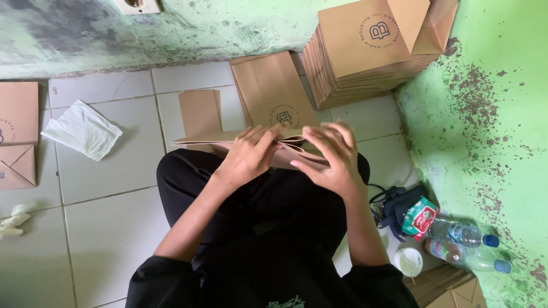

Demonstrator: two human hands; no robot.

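Two hands — left hand (246, 155) and right hand (331, 157) — grip a flat paper bag (228, 138) at frame centre, fingers curled on its folded edge, over the lap — bag stack (365, 63) upper right.

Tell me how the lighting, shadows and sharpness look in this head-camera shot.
Head view: soft, even daylight with no glare on the floor tiles; the white cloth casts only a faint shadow; the left hand and right hand on the brown paper bag are slightly soft, while the bag stack is sharp; the black clothing loses detail; the wide lens bends the edges.
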